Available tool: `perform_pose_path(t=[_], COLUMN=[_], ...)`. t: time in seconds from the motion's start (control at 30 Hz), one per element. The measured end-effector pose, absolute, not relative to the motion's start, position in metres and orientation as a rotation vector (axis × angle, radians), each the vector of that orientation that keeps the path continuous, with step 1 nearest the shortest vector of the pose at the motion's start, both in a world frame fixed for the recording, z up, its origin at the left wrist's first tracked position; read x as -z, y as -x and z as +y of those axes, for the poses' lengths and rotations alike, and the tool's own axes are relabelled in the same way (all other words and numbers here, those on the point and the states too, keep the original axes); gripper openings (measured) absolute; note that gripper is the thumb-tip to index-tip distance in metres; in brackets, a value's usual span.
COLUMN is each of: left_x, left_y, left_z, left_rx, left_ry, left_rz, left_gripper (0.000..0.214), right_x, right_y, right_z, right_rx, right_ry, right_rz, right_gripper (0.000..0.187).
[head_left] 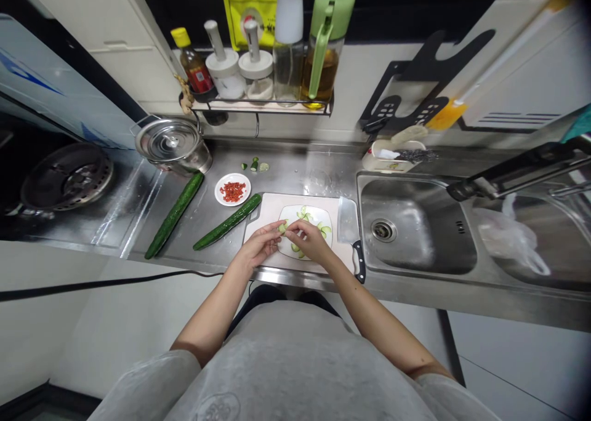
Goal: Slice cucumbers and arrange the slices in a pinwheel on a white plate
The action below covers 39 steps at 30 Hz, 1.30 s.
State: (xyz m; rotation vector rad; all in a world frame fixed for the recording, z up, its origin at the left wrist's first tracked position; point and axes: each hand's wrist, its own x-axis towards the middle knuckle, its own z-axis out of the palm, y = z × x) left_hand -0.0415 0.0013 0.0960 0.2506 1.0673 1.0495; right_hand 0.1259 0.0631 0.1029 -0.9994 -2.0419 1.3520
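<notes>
My left hand [263, 242] pinches a thin cucumber slice [282, 228] between thumb and fingertips, over the left side of a white plate [287, 213]. Close beside it, my right hand [310, 240] has thumb and forefinger pressed together at the slice's edge. More cucumber slices [303, 213] lie around the plate in small fanned groups, partly covered by my hands. The plate rests on a pale cutting board [269, 204]. A cleaver [348, 221] with a black handle lies along the board's right side.
Two whole cucumbers [227, 223] lie left of the board, near a small dish [218, 194] of chopped red pieces. Cucumber ends [254, 164] sit behind. A lidded steel pot [187, 153] stands back left; the sink [418, 224] is right. Above hangs a condiment rack [263, 106].
</notes>
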Motion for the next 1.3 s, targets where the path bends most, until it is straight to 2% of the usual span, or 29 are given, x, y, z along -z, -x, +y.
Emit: perform_pose_path(t=[0.37,0.77,1.03,1.3], left_x=[-0.106,-0.076,-0.039,-0.035], left_y=[0.037,0.028,0.031,0.036], left_z=[0.003,-0.004,0.007,0.025], left_rx=[-1.125,-1.203,-1.072,-0.736], left_ry=[-0.424,-0.738,-0.921,-1.149], left_rz=[1.203,1.397,1.7,2.027], left_gripper=[0.051,0.033,0.019,0.012], right_x=[-0.101,-0.074,-0.056,-0.047], right_y=[-0.126,-0.134,-0.125,-0.11], right_z=[0.065,0.068,0.09,0.112], right_rx=[-1.565,-1.903,-1.54,-1.334], right_ry=[1.05,1.263,1.47,1.547], right_rz=[-1.962,-1.78,-2.169,-2.335], right_gripper=[0.022,0.03,0.026,0.017])
